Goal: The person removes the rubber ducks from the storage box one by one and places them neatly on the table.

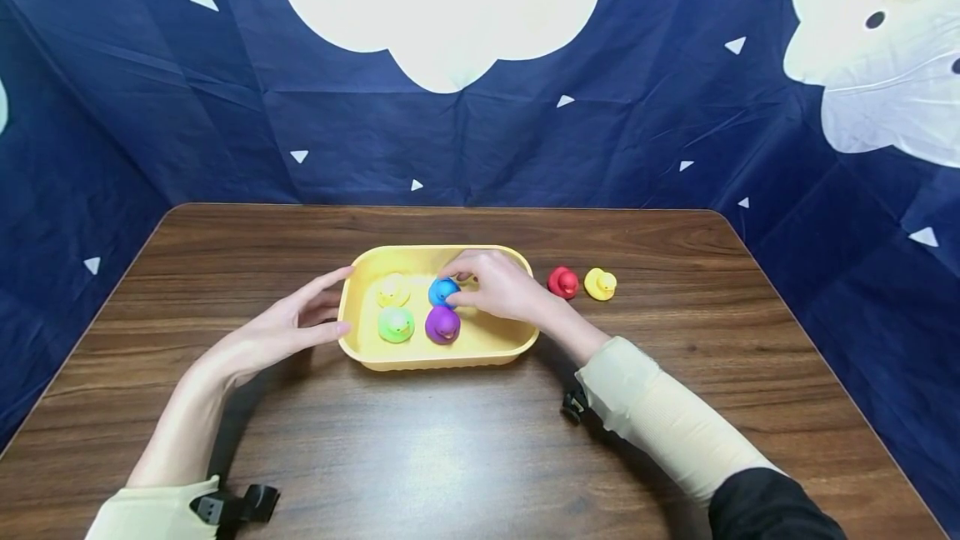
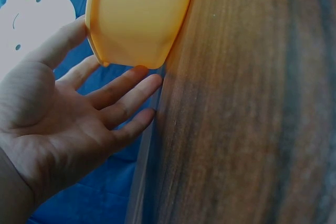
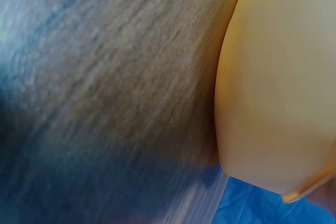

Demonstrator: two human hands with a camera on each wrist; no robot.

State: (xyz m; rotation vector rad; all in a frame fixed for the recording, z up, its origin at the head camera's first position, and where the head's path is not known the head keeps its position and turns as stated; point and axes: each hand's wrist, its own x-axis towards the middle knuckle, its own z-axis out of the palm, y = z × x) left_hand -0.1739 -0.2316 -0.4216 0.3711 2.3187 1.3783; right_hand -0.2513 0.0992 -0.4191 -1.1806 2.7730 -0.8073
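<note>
In the head view, a yellow plastic basin point(image 1: 442, 362) stands on the table. My right hand point(image 1: 501, 286) reaches over its right end and pinches a blue rubber duck point(image 1: 442, 292) between thumb and fingers. Right in front of that duck sits a purple duck point(image 1: 442, 326). The basin's left half holds a green duck point(image 1: 395, 325) and, behind it, a yellow duck point(image 1: 393, 290). My left hand point(image 1: 281, 327) touches the basin's left end, fingers spread and nearly straight; the left wrist view shows the thumb at the rim of the basin point(image 2: 142, 19). The right hand covers part of the basin's inside.
Outside the basin, to its right, a red duck point(image 1: 562, 282) and a second yellow duck point(image 1: 600, 283) sit on the wooden table point(image 1: 420, 457). A blue curtain point(image 1: 465, 140) with white clouds hangs behind the table's far edge.
</note>
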